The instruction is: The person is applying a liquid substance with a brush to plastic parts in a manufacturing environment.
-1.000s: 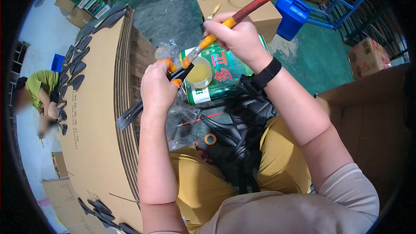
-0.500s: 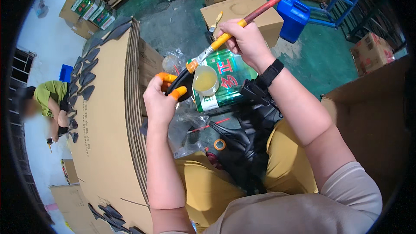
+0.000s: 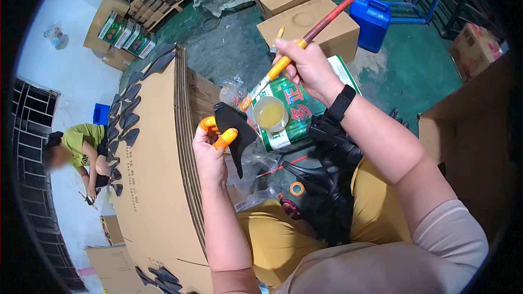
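L hand (image 3: 211, 158), w/ bright orange covers on thumb & fingers, pinches a thin curved black pc w/ smooth surface (image 3: 235, 130); pc is up in the air, L of the cup, tapered end pointing down. R hand (image 3: 308, 68), black strap (image 3: 341, 102) on wrist, is closed round a long brush w/ yellow-and-red handle (image 3: 280, 66). Bristles are down at the pc's upper edge; can't tell if touching.

Clear round cup w/ pale yellow liquid (image 3: 280, 126) sits on a shiny green metal can (image 3: 299, 130), just R of the pc. Can's label: big red characters on green, plus white panels w/ green print at the ends.

To the L, tall stack of flat brown cardboard sheets (image 3: 158, 196): small dark printed lines run down the top sheet. Black leaf-shaped pcs (image 3: 129, 121) lie in a row along its far-L edge, more black pcs (image 3: 164, 281) nr the bottom.

Bkgd: green-and-white printed packs (image 3: 122, 31) top L, print too small to make out; brown carton w/ red marks (image 3: 475, 49) far R; plain blue plastic jerrycan (image 3: 368, 24) by the tan boxes (image 3: 318, 22).
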Available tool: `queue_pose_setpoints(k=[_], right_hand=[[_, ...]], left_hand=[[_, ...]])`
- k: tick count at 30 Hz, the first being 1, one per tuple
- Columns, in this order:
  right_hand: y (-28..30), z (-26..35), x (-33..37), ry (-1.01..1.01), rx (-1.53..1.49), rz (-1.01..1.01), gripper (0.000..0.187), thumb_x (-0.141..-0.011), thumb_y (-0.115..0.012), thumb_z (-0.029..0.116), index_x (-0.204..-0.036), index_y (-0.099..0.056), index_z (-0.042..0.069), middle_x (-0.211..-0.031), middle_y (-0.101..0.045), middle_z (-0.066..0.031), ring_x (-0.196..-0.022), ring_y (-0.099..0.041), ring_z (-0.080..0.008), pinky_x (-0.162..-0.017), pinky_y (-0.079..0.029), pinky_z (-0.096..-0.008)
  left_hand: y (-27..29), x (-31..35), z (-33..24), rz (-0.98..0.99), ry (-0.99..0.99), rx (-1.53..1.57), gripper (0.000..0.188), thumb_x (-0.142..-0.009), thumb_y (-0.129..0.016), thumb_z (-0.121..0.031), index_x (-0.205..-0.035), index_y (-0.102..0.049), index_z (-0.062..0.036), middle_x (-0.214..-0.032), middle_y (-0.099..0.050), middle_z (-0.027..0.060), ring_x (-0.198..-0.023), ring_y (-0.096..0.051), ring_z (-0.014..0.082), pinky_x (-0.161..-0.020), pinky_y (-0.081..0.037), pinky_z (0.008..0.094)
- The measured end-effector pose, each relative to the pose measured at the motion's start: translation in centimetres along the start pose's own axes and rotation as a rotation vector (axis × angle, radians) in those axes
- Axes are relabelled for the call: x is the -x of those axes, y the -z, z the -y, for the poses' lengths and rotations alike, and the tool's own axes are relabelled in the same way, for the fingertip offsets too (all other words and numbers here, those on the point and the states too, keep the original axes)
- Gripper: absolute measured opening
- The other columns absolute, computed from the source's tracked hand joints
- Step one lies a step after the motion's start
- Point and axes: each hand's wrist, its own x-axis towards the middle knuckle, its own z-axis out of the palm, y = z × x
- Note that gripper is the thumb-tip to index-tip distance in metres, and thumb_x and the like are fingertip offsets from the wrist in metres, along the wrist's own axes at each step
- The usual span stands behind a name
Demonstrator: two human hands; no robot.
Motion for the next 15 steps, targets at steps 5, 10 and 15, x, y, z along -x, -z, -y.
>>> queue_pose_setpoints(k=[5, 10, 15], right_hand=[[-0.2, 1.3, 0.1, 0.034, -0.129, 0.039, 0.042, -0.083, -0.063, 0.042, -0.069, -0.059, 0.003, -0.048, -0.047, 0.0019, -0.037, -0.041, -0.0047, -0.035, -0.030, -0.0169], [-1.2, 1.7, 1.0, 0.064, -0.218, 0.066, 0.029, -0.085, -0.062, 0.031, -0.073, -0.059, 0.005, -0.050, -0.051, 0.0005, -0.038, -0.047, -0.0064, -0.034, -0.032, -0.0168], [-2.1, 2.5, 2.2, 0.087, -0.164, 0.081, 0.020, -0.084, -0.061, 0.021, -0.074, -0.060, 0.004, -0.052, -0.053, -0.0003, -0.037, -0.047, -0.0067, -0.033, -0.032, -0.0176]], left_hand=[[0.9, 0.1, 0.2, 0.084, 0.060, 0.141, 0.037, -0.075, -0.066, 0.003, -0.109, -0.054, -0.0050, -0.099, -0.061, 0.0033, -0.091, -0.058, 0.0126, -0.083, -0.046, 0.0258], [1.4, -0.1, 0.8, 0.133, 0.120, 0.241, 0.040, -0.079, -0.063, -0.004, -0.117, -0.049, -0.0053, -0.112, -0.058, 0.0049, -0.102, -0.056, 0.0161, -0.090, -0.044, 0.0303], [1.3, -0.4, 1.2, 0.154, 0.126, 0.283, 0.043, -0.080, -0.064, -0.007, -0.119, -0.048, -0.0066, -0.114, -0.057, 0.0045, -0.105, -0.055, 0.0177, -0.094, -0.041, 0.0327]])
